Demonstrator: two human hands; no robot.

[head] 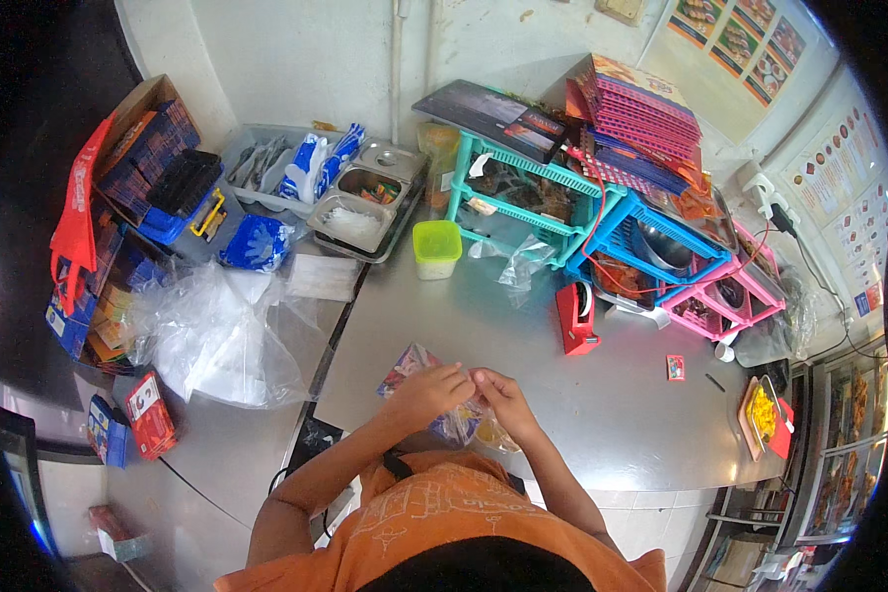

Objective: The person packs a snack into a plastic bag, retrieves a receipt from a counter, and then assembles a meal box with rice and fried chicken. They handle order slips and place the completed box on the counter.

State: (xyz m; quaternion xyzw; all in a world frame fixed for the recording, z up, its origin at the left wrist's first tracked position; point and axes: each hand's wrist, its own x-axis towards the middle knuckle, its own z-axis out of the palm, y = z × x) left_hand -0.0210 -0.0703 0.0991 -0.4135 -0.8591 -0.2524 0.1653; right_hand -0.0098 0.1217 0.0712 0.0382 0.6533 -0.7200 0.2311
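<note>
My left hand and my right hand meet close to my body, over the near edge of the steel table. Their fingertips come together on what looks like the top of a clear plastic bag. Below the right hand, something yellowish in clear plastic shows. A colourful printed packet or box lies beneath and beyond the left hand; the forearm and fingers hide part of it. Exactly how the fingers grip the plastic is too small to tell.
A red tape dispenser and a green-lidded tub stand beyond my hands. Turquoise basket racks line the wall. Large plastic bags lie left; steel pans sit behind. Yellow food pieces are far right.
</note>
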